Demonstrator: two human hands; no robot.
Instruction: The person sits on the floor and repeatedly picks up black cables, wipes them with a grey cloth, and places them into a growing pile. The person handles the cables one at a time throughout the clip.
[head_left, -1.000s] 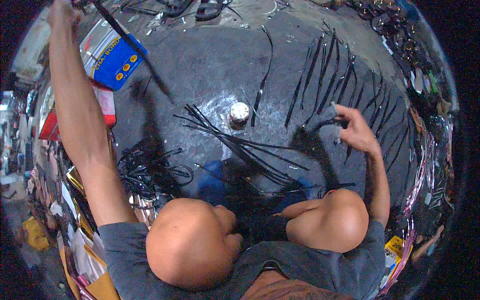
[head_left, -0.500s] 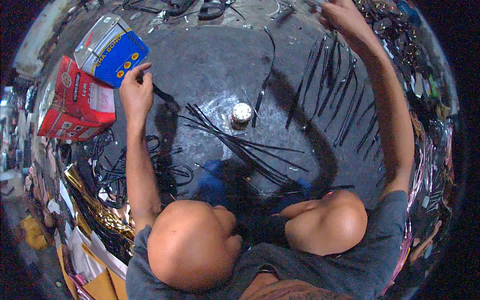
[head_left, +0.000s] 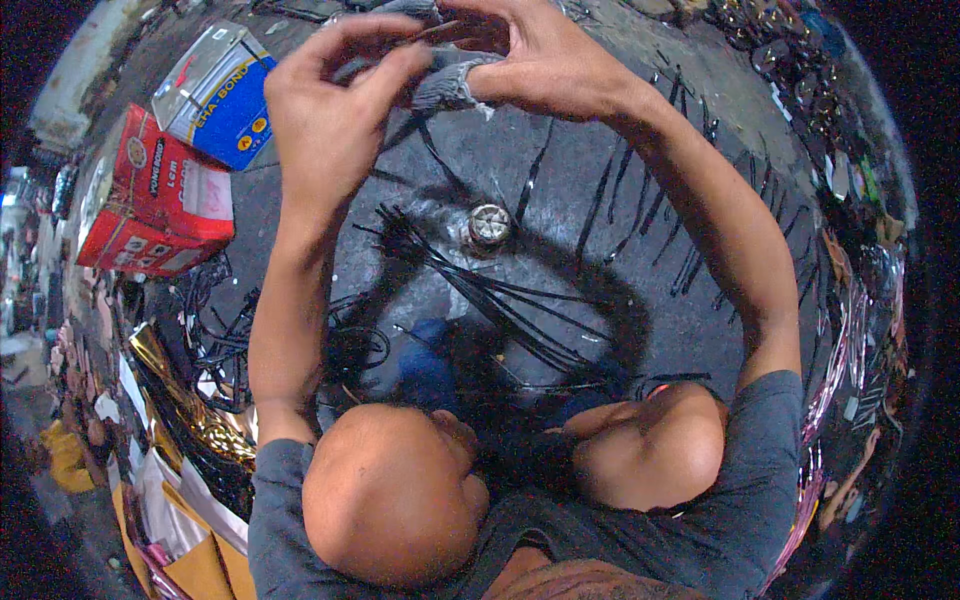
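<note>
At the upper middle of the frame, the left hand [head_left: 335, 115] and the right hand [head_left: 565, 70] meet, with grey knitted cloth [head_left: 445, 88] between them. It seems to cover the right thumb, perhaps for protection. The right thumb and forefinger stand apart; the left fingers curl, but blur hides the tips, so one cannot tell whether either hand clamps something. A thin black strip [head_left: 437, 155] runs just below them; whether it is held is unclear.

A round tin [head_left: 489, 226] stands at the centre, near a bundle of black strips [head_left: 500, 300]. Other strips [head_left: 640, 190] lie at the right, apart, probably so they do not stick together. The blue box [head_left: 235, 115] and red box [head_left: 150, 210] limit space beside the left arm.
</note>
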